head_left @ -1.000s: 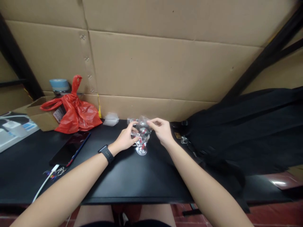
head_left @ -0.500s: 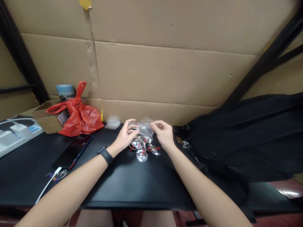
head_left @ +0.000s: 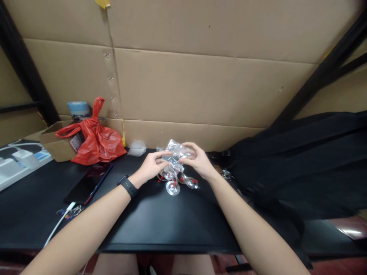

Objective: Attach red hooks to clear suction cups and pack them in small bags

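Observation:
A crinkled clear plastic bag (head_left: 173, 146) lies between my two hands, just behind a pile of shiny metal discs with red loops that look like finger cymbals (head_left: 172, 188). My right hand (head_left: 198, 162) grips the bag's right side, thumb in front and fingers behind. On the left side, the fingers of my left hand (head_left: 151, 166) close on the bag's near edge, over the back of the pile. Whether any cymbals are inside the bag I cannot make out through the glare. A dark watch (head_left: 128, 186) is on my left wrist.
A phone (head_left: 88, 183) with a white cable and keys lies left on the black table (head_left: 172, 225). Behind it are a red plastic bag (head_left: 97, 143), a cardboard box (head_left: 57, 143) and small clear bags (head_left: 137, 148). Black fabric (head_left: 298, 168) covers the right side.
My right hand has turned and spread round the bag, which has shifted and now looks fuller. My left fingers have moved right onto it. One cymbal at the right has slid slightly right.

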Demonstrator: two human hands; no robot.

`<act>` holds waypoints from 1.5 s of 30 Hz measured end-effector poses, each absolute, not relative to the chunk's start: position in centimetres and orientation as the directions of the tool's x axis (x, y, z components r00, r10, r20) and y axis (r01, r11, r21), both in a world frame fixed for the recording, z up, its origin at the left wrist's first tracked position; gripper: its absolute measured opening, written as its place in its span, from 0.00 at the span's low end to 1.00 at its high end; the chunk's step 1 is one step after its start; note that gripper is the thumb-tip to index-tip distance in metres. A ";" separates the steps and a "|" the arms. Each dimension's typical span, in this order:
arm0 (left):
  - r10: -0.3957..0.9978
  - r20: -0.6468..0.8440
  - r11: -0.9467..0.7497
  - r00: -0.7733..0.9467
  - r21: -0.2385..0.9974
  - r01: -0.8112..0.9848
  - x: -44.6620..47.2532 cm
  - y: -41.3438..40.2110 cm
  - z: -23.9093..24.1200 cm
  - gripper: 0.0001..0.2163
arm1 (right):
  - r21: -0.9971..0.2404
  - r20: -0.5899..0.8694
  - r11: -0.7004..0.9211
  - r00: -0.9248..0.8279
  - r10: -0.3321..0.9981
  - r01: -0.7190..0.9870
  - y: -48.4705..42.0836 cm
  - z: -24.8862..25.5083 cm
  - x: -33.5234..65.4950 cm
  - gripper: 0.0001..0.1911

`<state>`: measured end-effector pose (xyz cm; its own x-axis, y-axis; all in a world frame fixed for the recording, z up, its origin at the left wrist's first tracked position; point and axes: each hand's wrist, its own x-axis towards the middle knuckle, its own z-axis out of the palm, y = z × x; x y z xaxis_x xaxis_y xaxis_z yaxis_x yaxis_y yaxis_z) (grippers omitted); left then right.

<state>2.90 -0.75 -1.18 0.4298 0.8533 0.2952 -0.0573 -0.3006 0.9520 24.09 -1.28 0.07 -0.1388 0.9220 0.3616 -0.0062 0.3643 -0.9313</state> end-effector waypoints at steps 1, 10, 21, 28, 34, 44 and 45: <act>0.857 0.290 -0.297 0.425 0.953 -0.051 2.8 -0.7 -1.1 0.21 | -0.940 0.336 0.342 -0.172 0.926 0.005 -1.2 0.0 24.3 0.32; 0.838 0.415 -0.496 0.354 0.850 0.177 3.1 -0.2 -2.2 0.25 | -0.909 0.406 0.409 -0.055 0.912 0.079 -0.5 -1.0 23.8 0.22; 0.482 0.548 -0.818 0.683 0.002 0.576 2.4 -2.6 0.1 0.17 | -0.888 0.345 0.394 -0.222 0.912 0.239 -0.9 -1.4 23.6 0.33; 0.493 0.488 -0.792 0.721 -0.092 0.604 0.2 0.1 0.3 0.08 | -0.872 0.415 0.464 -0.271 0.869 0.154 0.0 -2.2 24.0 0.40; 0.652 0.516 -0.675 0.555 0.060 0.736 -7.1 4.0 1.4 0.11 | -0.658 0.460 0.377 -0.049 0.887 0.652 3.2 -4.7 28.7 0.20; 0.842 0.418 -0.377 0.340 0.006 0.926 -7.6 6.3 -2.9 0.17 | -0.323 0.233 0.191 -0.118 0.965 0.927 3.9 -5.8 29.0 0.25; 0.857 0.392 -0.368 0.335 0.011 0.930 -7.4 6.4 -3.3 0.17 | -0.304 0.211 0.178 -0.116 0.971 0.936 3.9 -5.7 29.0 0.25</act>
